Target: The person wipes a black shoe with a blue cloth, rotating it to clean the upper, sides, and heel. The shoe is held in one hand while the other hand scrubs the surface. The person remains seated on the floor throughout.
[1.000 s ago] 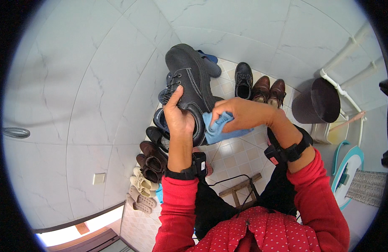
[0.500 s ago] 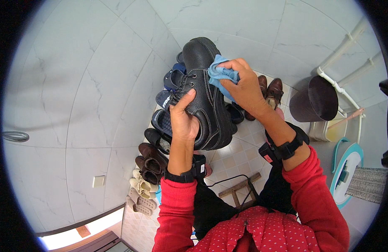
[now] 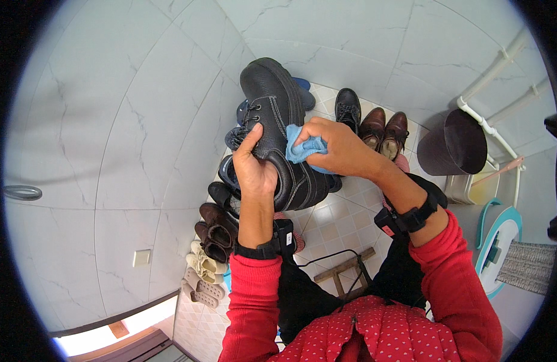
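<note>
A black leather lace-up shoe (image 3: 267, 84) is held up in front of me, its toe pointing away and slightly left. My left hand (image 3: 254, 166) grips it at the ankle opening, thumb on the upper beside the laces, the other fingers hidden. In my right hand (image 3: 339, 145) is a bunched light-blue cloth (image 3: 302, 145), pressed against the shoe's right side near the middle. Dark straps with small boxes circle both wrists.
Brown shoes (image 3: 394, 133) and a black shoe (image 3: 348, 108) stand by the far wall. More footwear, including beige slippers (image 3: 203, 288), lines the left wall. At right are a dark bucket (image 3: 453, 142), white pipes (image 3: 477, 117) and a flat mop (image 3: 525, 265). A wooden stool (image 3: 343, 268) is below me.
The cloth has slid from near the toe back toward the heel along the shoe's side. The shoe has shifted and tilted a little left, uncovering the black shoe by the far wall.
</note>
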Action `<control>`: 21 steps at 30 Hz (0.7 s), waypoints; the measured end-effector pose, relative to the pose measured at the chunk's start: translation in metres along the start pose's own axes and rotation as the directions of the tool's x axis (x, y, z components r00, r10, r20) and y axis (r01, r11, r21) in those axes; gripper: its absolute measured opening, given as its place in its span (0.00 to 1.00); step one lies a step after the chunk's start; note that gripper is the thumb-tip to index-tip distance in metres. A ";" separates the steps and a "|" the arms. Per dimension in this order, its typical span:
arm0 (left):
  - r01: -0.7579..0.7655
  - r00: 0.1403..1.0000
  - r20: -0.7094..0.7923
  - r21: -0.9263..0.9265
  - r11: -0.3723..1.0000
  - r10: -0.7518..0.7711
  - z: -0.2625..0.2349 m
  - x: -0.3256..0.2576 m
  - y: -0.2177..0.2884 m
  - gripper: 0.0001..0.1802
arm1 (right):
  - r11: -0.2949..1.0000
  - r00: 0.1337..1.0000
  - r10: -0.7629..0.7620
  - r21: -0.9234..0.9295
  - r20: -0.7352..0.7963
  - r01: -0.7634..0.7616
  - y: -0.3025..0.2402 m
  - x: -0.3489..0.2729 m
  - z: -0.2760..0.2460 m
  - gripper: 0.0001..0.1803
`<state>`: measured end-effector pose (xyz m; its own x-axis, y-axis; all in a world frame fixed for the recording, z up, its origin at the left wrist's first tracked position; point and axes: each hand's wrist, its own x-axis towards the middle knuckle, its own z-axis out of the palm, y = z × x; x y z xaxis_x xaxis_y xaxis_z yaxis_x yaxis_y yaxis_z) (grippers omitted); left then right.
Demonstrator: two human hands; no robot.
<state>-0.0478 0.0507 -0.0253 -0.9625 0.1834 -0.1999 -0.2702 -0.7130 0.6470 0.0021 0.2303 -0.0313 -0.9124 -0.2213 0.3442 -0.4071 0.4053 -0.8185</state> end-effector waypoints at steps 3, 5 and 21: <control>0.002 1.000 -0.020 -0.028 1.000 -0.003 -0.001 0.001 0.002 0.17 | 1.000 0.995 0.002 0.008 0.103 -0.003 -0.002 -0.003 -0.003 0.12; 0.002 0.999 -0.040 -0.049 0.999 -0.004 -0.002 0.002 0.002 0.17 | 1.000 0.984 0.013 0.014 0.175 -0.016 -0.002 -0.005 -0.004 0.13; -0.008 0.999 0.046 0.032 0.999 0.006 0.004 -0.003 -0.007 0.16 | 0.983 0.962 -0.082 -0.181 -0.262 0.035 -0.003 0.000 0.006 0.13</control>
<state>-0.0427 0.0576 -0.0266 -0.9642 0.2100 -0.1618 -0.2635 -0.6926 0.6715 0.0033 0.2238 -0.0319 -0.8549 -0.0142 0.5186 -0.4395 0.5511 -0.7093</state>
